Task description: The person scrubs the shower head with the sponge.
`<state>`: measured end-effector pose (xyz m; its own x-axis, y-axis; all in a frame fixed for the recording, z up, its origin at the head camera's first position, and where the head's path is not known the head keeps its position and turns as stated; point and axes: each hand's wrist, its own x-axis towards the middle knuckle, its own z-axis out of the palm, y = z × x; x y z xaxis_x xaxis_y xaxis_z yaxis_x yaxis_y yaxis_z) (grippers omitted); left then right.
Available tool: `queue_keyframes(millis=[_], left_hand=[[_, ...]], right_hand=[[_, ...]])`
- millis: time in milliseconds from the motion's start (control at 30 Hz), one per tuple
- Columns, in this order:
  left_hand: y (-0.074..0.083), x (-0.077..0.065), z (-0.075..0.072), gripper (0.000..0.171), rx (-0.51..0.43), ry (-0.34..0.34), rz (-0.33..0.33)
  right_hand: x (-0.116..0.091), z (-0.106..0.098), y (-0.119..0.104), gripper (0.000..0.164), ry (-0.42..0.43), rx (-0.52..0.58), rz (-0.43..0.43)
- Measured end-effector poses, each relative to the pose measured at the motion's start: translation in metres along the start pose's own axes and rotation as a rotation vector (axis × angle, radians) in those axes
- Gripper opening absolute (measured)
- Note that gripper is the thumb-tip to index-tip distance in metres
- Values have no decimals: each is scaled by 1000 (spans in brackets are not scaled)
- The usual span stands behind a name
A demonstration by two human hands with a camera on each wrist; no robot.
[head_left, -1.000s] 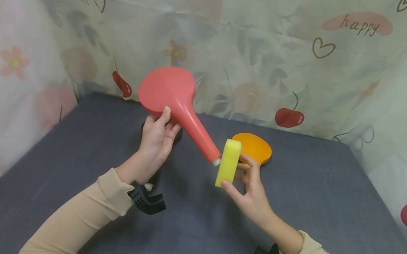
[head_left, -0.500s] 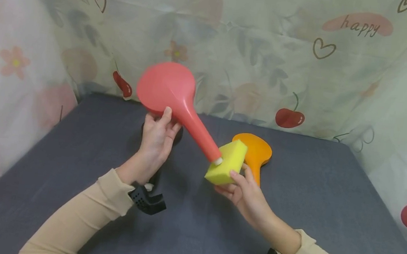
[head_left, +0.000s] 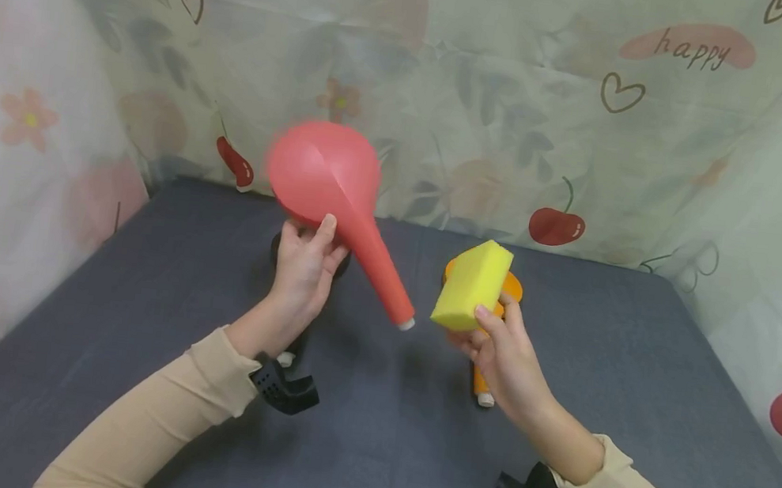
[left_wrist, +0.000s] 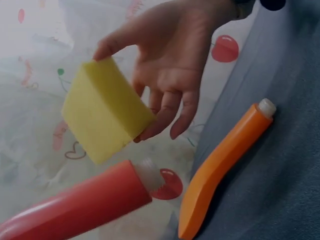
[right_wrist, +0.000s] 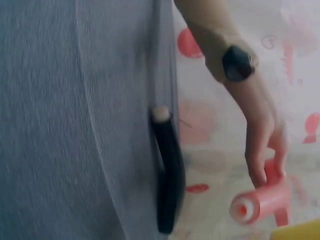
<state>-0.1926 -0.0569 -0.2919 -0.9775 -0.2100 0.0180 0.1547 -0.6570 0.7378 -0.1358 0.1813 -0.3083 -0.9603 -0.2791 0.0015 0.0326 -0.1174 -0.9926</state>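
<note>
Up above the dark worktop, it's the red paddle at a slant, left hand gripping the lower rim of its head, thumb in front! Round head, narrow handle, glossy coral-red: light and stiff, I'd judge, perhaps slippery, with the handle the surer hold. And just beside its pale end cap, clear of it, the yellow sponge, a tilted, crisp-edged block pinched in the right hand! Surely soft, feather-light, best held gently by its sides.
</note>
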Motion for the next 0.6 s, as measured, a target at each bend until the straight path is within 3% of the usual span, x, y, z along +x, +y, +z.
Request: queue_keyframes(millis=[267,467,600], left_hand=[[-20,-2,-3,24,195,-16,-151],[-34,-1,-6,32,381,-58,-278],[-44,3,-8,23,480,-91,-335]], right_hand=[[12,-16,2,65,131,-279,2],[18,-27,2,66,173,-323,10],[20,-33,3,69,192,-348,28]])
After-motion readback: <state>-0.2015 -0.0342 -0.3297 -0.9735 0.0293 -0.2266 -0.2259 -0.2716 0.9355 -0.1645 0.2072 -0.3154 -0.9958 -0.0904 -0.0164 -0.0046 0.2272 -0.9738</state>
